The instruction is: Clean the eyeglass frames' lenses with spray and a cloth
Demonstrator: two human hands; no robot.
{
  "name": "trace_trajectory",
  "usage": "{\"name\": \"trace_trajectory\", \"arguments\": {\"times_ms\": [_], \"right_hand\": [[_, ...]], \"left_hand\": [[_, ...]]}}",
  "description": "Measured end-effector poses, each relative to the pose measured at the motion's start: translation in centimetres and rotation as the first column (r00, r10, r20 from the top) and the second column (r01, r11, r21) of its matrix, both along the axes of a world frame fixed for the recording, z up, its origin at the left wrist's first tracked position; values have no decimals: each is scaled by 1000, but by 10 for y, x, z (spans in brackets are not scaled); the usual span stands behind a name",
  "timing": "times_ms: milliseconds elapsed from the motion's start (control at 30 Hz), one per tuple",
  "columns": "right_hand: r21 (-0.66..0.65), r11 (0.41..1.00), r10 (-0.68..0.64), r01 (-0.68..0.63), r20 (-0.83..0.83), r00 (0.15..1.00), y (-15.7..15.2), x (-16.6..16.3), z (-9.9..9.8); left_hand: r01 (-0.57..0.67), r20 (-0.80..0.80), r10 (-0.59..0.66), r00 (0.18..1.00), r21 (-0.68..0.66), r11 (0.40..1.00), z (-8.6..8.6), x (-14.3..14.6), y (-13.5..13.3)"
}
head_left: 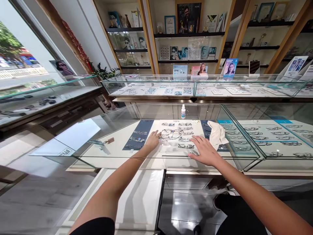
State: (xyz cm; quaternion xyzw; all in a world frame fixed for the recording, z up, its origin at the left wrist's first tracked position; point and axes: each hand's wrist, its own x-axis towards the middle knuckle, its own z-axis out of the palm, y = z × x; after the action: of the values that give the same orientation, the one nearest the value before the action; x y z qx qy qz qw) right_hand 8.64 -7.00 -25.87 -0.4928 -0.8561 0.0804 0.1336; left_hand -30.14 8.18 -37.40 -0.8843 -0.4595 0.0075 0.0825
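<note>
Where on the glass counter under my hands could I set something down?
The clear glass countertop looks bare left of the white plastic spray bottle, beyond your left hand, and between bottle and crumpled cream cloth. It's crowded between that hand and your right hand, where dark-framed eyeglasses cluster.

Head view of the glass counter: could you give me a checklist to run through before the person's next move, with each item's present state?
1. Both hands in view: ok. The left hand and right hand both show over the counter.
2. Right hand free: ok. Its fingers are spread, and nothing shows in its grip.
3. Left hand clear of the eyeglasses between the hands: cannot tell. Its fingertips are at their edge, but contact is unclear.
4. Spray bottle upright: ok. It stands beyond the hands.
5. Cloth laid flat: not ok. It lies rumpled beside the right hand.
</note>
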Motion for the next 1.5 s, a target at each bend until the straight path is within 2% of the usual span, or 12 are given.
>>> {"name": "trace_trajectory", "arguments": {"times_ms": [233,367,567,700,767,867,933,1000,1100,1267,1367,1500], "right_hand": [[29,1000,2,-2,-3,1000,3,3,-3],[52,999,11,-11,-9,1000,5,4,-8],[53,998,20,-18,-19,1000,6,4,-12],[56,998,16,-15,-23,1000,5,3,-11],[49,999,15,-14,-21,1000,5,3,-10],[40,999,8,-7,-15,1000,5,3,-9],[36,999,0,0,-14,1000,4,3,-8],[35,999,0,1,-18,1000,3,2,-7],[29,1000,1,0,-28,1000,3,2,-4],[8,1000,-14,15,-32,999,4,1,-4],[24,1000,-11,12,-43,999,4,0,-5],[33,999,-13,14,-53,999,4,-1,-4]], "left_hand": [[-36,-124,31,992,-43,998,27,-27,-108],[-5,-147,-8,989,-89,996,51,-43,-173],[49,-139,-68,988,-133,990,105,-55,-253],[59,-139,-77,987,-128,990,156,-48,-271],[43,-139,-57,989,-106,993,184,-39,-263],[18,-110,-23,994,-45,999,221,-16,-232],[26,-97,-25,995,9,1000,237,2,-202],[58,-91,-51,995,76,995,243,22,-168],[106,-106,-91,990,151,983,237,50,-113],[90,-117,-72,991,162,983,207,87,-36],[39,-113,-25,993,125,991,190,103,-7],[29,-120,-17,993,96,995,173,116,18]]}}
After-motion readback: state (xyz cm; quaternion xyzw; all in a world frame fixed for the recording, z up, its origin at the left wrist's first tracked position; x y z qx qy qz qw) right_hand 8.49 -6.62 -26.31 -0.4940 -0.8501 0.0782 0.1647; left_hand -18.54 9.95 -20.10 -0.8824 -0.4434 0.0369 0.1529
